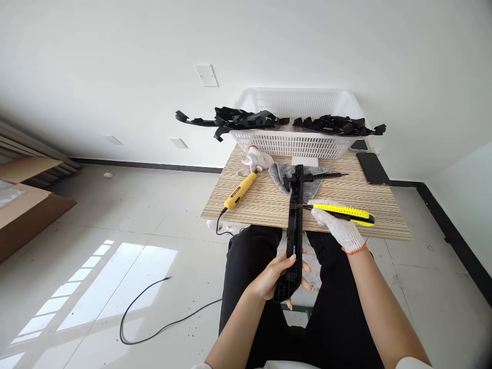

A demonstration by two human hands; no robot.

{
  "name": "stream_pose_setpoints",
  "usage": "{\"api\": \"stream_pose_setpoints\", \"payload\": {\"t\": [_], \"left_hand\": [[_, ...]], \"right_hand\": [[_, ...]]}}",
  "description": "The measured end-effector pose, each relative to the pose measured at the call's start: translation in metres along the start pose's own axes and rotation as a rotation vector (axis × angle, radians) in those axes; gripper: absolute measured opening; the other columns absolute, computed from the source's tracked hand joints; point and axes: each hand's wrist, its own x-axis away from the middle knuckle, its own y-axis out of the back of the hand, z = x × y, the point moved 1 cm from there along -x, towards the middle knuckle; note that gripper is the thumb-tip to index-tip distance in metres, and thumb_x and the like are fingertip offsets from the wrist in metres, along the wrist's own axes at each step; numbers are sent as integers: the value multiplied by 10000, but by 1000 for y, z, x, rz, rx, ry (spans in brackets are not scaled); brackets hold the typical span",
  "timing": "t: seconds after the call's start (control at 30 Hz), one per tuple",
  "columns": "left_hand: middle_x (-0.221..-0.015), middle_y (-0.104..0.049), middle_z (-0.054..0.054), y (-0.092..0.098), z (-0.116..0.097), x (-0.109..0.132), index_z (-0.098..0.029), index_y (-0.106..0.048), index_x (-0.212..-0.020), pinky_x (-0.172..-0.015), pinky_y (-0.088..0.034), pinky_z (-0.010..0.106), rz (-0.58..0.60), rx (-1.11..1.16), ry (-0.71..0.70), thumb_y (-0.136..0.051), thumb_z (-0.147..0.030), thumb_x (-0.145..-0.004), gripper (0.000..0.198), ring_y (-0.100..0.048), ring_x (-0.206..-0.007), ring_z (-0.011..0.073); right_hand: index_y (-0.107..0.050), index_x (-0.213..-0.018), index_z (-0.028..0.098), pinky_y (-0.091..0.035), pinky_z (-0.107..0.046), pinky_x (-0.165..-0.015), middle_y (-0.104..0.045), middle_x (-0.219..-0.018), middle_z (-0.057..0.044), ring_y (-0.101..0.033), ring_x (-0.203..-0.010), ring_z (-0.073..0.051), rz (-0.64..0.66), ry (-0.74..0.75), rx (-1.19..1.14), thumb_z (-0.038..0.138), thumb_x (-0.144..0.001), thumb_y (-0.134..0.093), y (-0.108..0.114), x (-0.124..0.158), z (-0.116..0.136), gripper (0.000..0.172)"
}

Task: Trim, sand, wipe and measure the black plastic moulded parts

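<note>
Black plastic strip (295,225), long and narrow, reaches from the person's bare left hand (274,274) past the near edge of the worktop (257,207), its far end above a grey cloth (277,174). The left fingers grip its near end, thumb on top and the others underneath. The right hand (340,230), in a white glove, has its fingers closed around a yellow knife (342,210), blade tip at the strip's right edge. From here I see a corded yellow tool (241,189) lying to the left and a white basket (284,141) of black parts (334,124) behind.
</note>
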Motion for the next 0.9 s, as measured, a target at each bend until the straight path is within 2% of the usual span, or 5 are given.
{"api": "stream_pose_setpoints", "payload": {"t": [0.17, 0.4, 0.57, 0.7, 0.9], "left_hand": [[-1161, -669, 135, 2, 1, -1, -225, -476, -1331, -441, -560, 243, 7, 1, 1, -538, -414, -972, 410, -762, -813, 273], [-1072, -662, 103, 2, 2, -1, -231, -481, -1287, -397, -534, 217, -21, 7, 13, -518, -419, -976, 366, -759, -853, 308], [-1101, -656, 120, 0, 1, -2, -214, -462, -1308, -420, -538, 219, -33, -1, 5, -535, -428, -966, 410, -757, -824, 288], [-1113, -658, 126, -3, 3, -10, -213, -466, -1307, -418, -549, 234, 12, 18, -40, -543, -434, -961, 418, -755, -838, 296], [-1156, -666, 155, -5, 14, -12, -193, -488, -1353, -453, -568, 239, 102, 28, -113, -546, -457, -957, 480, -739, -944, 329]], "right_hand": [[-725, -1049, 223, -539, -349, -684, -696, -826, -35, -629, -722, -185, 53, 32, 26, 440, -799, -717, -2, 0, 7, 332], [-721, -1097, 230, -530, -321, -690, -667, -795, -8, -594, -688, -145, 35, 47, -67, 400, -801, -727, -2, 0, 10, 341], [-738, -1047, 229, -534, -325, -706, -683, -868, -29, -600, -708, -151, 105, 87, -47, 412, -768, -762, -2, -2, 6, 334], [-714, -1080, 226, -519, -294, -687, -644, -766, 9, -554, -649, -125, -6, 57, -60, 454, -819, -704, -2, -5, 2, 347], [-691, -1104, 184, -513, -318, -738, -645, -781, -13, -559, -678, -144, 2, 88, 32, 485, -823, -677, -4, -2, 8, 412]]}}
